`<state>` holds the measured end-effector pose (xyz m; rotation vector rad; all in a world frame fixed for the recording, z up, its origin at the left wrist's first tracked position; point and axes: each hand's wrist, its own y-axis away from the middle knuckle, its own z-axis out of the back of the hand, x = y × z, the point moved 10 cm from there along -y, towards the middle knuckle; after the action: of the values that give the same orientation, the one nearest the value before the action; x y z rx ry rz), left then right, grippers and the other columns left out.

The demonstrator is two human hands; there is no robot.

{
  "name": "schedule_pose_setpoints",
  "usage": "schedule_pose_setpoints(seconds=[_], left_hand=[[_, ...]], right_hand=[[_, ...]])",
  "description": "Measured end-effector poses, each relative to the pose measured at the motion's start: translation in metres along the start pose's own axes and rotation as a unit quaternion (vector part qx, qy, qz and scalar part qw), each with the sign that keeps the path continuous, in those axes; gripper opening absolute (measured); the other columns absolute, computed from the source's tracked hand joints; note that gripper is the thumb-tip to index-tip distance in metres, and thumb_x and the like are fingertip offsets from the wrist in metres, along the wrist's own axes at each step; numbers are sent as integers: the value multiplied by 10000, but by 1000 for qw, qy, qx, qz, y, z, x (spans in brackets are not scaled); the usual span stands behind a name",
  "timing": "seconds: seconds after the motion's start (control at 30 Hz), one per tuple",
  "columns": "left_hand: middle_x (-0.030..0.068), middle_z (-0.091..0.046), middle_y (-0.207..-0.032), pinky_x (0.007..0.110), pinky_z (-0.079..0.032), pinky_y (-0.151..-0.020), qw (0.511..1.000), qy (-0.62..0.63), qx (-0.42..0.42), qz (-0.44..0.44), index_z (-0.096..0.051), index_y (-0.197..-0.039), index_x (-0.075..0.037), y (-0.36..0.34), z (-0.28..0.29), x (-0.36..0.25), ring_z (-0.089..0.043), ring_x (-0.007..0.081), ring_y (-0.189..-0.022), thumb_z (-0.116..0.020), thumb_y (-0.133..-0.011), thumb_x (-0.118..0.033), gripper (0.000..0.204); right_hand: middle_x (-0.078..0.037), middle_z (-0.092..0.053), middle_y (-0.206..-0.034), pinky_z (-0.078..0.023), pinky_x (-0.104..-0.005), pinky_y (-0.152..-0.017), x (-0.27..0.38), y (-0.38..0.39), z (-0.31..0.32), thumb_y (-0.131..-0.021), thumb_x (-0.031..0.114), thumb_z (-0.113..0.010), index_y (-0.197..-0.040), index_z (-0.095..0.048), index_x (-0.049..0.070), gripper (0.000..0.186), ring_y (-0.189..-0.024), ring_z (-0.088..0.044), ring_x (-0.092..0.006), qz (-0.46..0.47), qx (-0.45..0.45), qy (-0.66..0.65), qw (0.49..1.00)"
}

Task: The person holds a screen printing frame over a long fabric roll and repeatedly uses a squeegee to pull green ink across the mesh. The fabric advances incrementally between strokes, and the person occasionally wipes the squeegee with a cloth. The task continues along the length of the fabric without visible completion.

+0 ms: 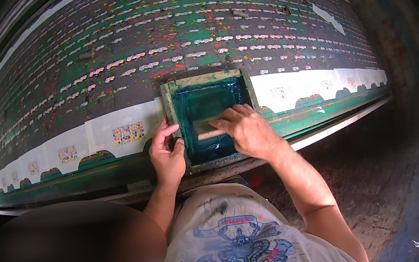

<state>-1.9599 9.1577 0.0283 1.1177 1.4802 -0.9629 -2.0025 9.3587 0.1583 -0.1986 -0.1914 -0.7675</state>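
Note:
In front of me a wooden-framed printing screen [249,85] lies on the long table, its mesh wet with dark green-blue ink. My right hand [250,131] is closed around a wooden squeegee [211,134], which sits across the middle of the mesh. At the screen's left rail is my left hand [167,155], its fingers curled and its thumb against the wood. Beneath the screen runs a row of white fabric pieces; one printed piece [128,134] with a multicoloured dotted design lies left of my left hand.
The long table [128,46] is dark, splashed green and red, with many rows of small printed marks. More white pieces [326,84] continue right along the near edge. A rail [325,119] borders the table. Small grey blocks [240,13] lie farther back. A dark blurred oval covers the lower left.

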Motion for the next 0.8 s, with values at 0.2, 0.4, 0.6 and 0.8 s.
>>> schedule_pose_setpoints(seconds=[0.2, 0.4, 0.6, 0.8], left_hand=[[263, -455, -1782, 409, -408, -1312, 1000, -3, -15, -11, -713, -1371, 6, 0, -5, -1, -515, 305, -1614, -609, -939, 266, 515], [247, -484, -1763, 418, -421, -1296, 995, -86, -18, -46, -743, -1356, -22, 5, -11, -4, -515, 319, -1613, -654, -859, 237, 567], [241, -517, -1739, 414, -433, -1279, 979, -191, -31, -65, -822, -1225, -50, 6, -9, -13, -538, 334, -1593, -645, -756, 228, 573], [270, -476, -1773, 455, -364, -1333, 990, -122, -39, -62, -786, -1087, -22, 10, -42, -21, -471, 359, -1654, -638, -779, 216, 416]], right_hand=[[-116, -768, -1209, -555, -457, -1036, 27, 38, -3, -961, 121, -682, -1366, -814, 90, 427, -1146, -713, -316, -5, 25, -15, 1000], [-131, -743, -1317, -544, -506, -1078, 33, 58, -7, -845, 158, -853, -1419, -785, 105, 580, -1237, -678, -348, -29, 46, -57, 997], [-151, -721, -1465, -482, -529, -1197, 6, 91, 4, -955, 269, -883, -1352, -812, 73, 449, -1459, -604, -404, -70, -38, -172, 982], [-193, -741, -1429, -503, -514, -1204, -89, 166, 13, -1017, 194, -835, -1329, -808, 29, 354, -1391, -663, -406, -243, -192, -306, 900]])
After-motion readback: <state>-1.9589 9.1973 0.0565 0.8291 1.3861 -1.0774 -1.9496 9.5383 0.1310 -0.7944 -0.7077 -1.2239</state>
